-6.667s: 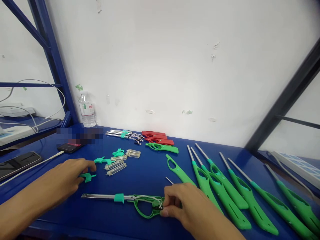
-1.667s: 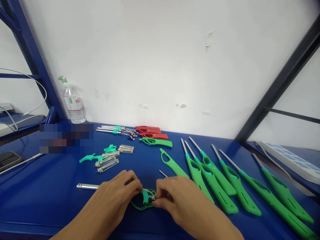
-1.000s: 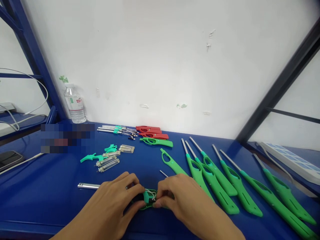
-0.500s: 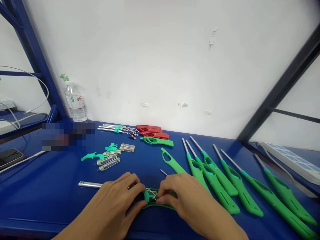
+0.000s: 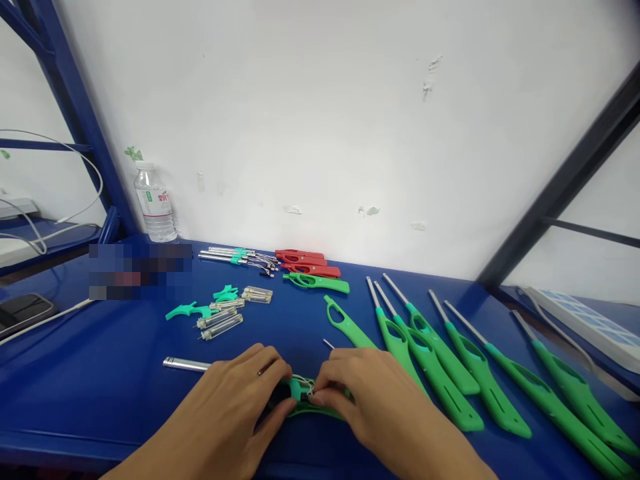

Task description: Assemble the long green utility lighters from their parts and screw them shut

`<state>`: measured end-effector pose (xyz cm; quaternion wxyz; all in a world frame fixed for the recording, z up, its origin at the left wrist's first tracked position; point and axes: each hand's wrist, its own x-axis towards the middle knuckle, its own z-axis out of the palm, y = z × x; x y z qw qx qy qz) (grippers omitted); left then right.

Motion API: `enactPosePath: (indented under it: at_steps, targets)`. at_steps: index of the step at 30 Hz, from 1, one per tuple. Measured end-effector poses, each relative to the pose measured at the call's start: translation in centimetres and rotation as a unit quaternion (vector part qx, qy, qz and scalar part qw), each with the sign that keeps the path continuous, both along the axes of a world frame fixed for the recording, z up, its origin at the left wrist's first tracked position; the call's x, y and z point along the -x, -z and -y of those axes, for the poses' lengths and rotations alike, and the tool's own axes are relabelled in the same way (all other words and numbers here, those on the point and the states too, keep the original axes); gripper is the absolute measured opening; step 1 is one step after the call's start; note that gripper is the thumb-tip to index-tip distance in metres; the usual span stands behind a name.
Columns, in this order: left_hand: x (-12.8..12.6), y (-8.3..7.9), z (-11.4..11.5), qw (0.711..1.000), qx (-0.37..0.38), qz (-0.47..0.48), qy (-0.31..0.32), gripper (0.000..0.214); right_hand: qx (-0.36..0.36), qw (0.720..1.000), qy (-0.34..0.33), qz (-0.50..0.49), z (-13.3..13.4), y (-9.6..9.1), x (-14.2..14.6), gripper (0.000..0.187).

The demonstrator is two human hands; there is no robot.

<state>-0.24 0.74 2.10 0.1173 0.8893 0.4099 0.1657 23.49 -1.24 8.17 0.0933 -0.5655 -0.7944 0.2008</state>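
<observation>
An opened green lighter housing [image 5: 320, 409] lies on the blue table at the front, with a silver metal tube [image 5: 185, 364] sticking out to the left beyond my left hand [image 5: 240, 393]. My left thumb and index finger close around the teal trigger [image 5: 296, 389] in the housing. Opposite it, my right hand [image 5: 365, 393] pinches a white wire [image 5: 306, 381] beside a small black part. Its fingers cover much of the housing's right half. Just beyond the right hand rests a loose green half shell [image 5: 347, 324]. A thin rod tip [image 5: 327, 343] pokes out behind that hand.
Several green long-necked lighters [image 5: 440, 350] lie at the right. Behind are red shells [image 5: 310, 269], tubes with wires [image 5: 227, 255], clear fuel tanks [image 5: 223, 327] and teal triggers [image 5: 187, 310]. A water bottle [image 5: 156, 207] stands by the wall; a phone [image 5: 25, 315] lies left.
The right fingertips have shifted slightly left, closer to the teal trigger, and the white wire shows less. The left hand keeps its grip. The whole view has shifted a little.
</observation>
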Motion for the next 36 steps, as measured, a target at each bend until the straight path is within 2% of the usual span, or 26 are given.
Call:
enactPosePath:
  at_steps: [4, 11, 18, 25, 30, 36]
  targets:
    - [-0.1, -0.2, 0.0, 1.000, -0.001, -0.008, -0.003, 0.016, -0.003, 1.000, 0.004, -0.006, 0.0, 0.2, 0.0, 0.015]
    - [-0.3, -0.8, 0.1, 0.999, 0.005, -0.032, -0.002, 0.018, 0.018, 0.998, 0.027, 0.047, -0.1, 0.4, 0.8, 0.014]
    - [-0.4, -0.9, -0.2, 0.999, 0.019, -0.042, 0.002, 0.018, 0.027, 0.996, 0.051, 0.062, -0.2, 0.3, 1.1, 0.006]
    - [-0.3, -0.8, 0.0, 0.999, 0.016, -0.040, -0.004, 0.017, 0.027, 0.999, 0.021, -0.022, 0.2, 0.3, -0.4, 0.022]
    - [-0.4, -0.8, 0.0, 0.999, 0.021, -0.050, 0.000, 0.016, 0.026, 0.999, 0.023, -0.037, -0.1, 0.7, -0.7, 0.021]
    - [-0.3, -0.7, -0.1, 0.999, 0.009, -0.043, 0.004, 0.017, 0.025, 0.998, 0.015, -0.055, 0.3, 0.7, -1.0, 0.031]
